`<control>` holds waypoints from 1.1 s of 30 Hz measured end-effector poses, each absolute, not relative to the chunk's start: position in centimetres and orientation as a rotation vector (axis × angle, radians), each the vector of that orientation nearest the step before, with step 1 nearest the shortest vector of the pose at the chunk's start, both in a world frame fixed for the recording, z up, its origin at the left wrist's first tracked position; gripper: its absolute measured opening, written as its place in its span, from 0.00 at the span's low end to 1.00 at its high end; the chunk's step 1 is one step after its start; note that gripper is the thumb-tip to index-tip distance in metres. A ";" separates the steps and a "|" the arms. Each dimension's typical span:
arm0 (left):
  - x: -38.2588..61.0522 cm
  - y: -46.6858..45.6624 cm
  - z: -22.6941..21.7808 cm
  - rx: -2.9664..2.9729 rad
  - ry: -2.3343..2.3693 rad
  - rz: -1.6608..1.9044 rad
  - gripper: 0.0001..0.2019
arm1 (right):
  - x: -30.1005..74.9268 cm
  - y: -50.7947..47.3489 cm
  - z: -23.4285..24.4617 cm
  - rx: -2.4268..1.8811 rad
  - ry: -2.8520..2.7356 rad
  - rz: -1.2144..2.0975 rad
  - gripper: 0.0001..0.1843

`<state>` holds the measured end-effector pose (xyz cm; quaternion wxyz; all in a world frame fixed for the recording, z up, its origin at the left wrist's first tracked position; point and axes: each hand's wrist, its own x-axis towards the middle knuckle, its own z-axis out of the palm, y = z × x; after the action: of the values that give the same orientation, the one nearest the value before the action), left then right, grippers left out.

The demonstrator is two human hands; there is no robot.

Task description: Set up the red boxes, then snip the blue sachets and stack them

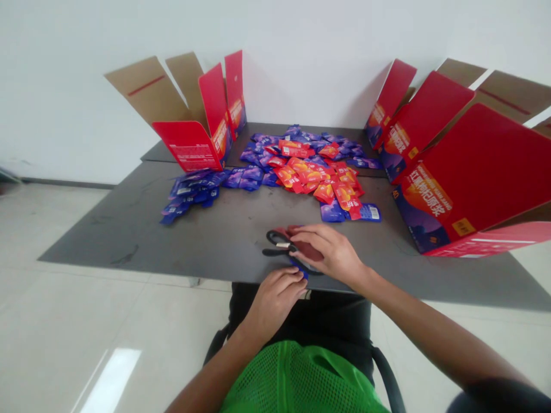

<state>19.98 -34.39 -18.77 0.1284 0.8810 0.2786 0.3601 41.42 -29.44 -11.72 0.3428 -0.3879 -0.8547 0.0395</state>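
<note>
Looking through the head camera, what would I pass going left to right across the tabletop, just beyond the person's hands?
Loose blue sachets → heaped red sachets → large open red carton

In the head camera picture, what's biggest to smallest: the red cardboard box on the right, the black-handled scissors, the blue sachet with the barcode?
1. Red cardboard box on the right
2. Black-handled scissors, nearer the camera, partly hidden by the right hand
3. Blue sachet with the barcode

Scissors' handles [271, 252] are matt black plastic — the sachets [305, 175] glossy foil.
</note>
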 end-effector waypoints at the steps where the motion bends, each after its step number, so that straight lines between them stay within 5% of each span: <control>1: 20.0 -34.4 -18.7 2.560 0.811 1.040 0.08 | 41.0 -30.2 -12.1 -0.974 -2.252 0.141 0.16; 25: 20.1 -34.4 -18.6 2.495 0.821 1.102 0.11 | 42.6 -24.8 -14.6 -1.100 -2.226 0.025 0.17; 33: 20.0 -34.5 -18.7 2.504 0.826 1.079 0.11 | 42.2 -26.5 -11.7 -1.056 -2.188 -0.058 0.17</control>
<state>20.00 -34.47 -18.70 0.1456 0.8695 0.2869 0.3748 42.19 -26.50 -11.66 0.3481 -0.4073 -0.8441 -0.0224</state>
